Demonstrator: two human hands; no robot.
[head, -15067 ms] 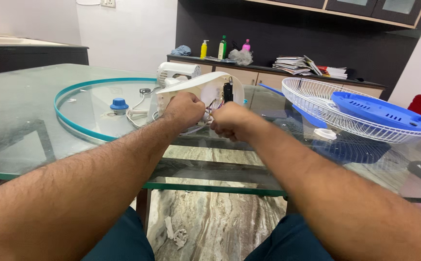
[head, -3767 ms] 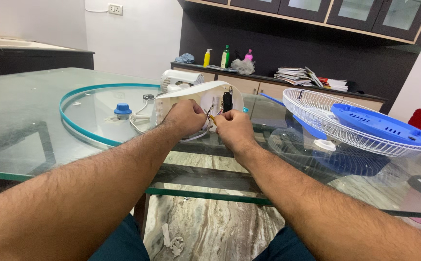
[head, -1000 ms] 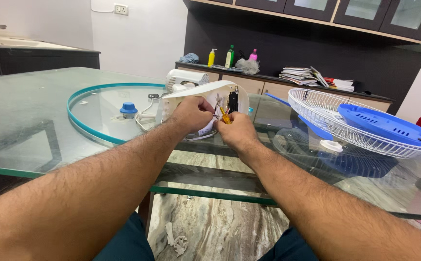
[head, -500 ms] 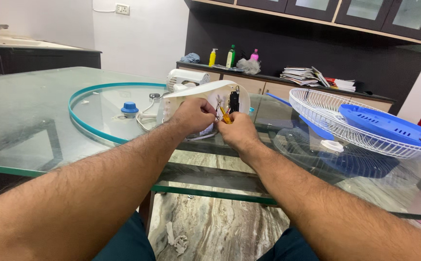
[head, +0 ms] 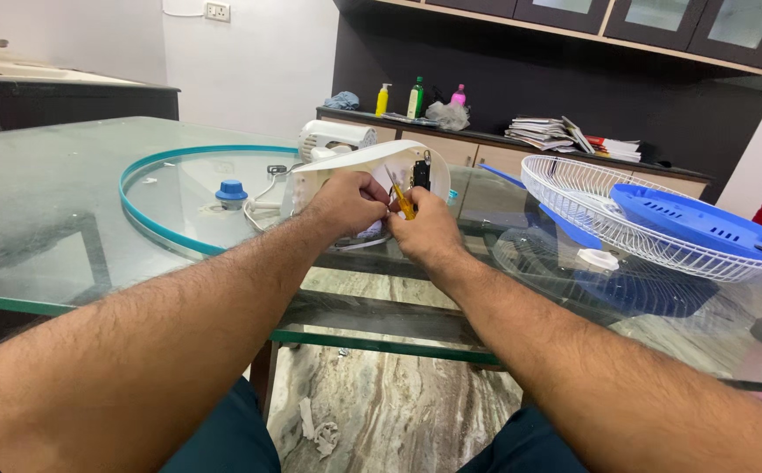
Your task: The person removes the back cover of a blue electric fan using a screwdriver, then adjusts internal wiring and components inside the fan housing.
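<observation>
In the middle of the frame, the left hand holds a white fan part on the glass table. The right hand pinches a yellow tool against it. A white wire cage with a blue cover sits at the right
</observation>
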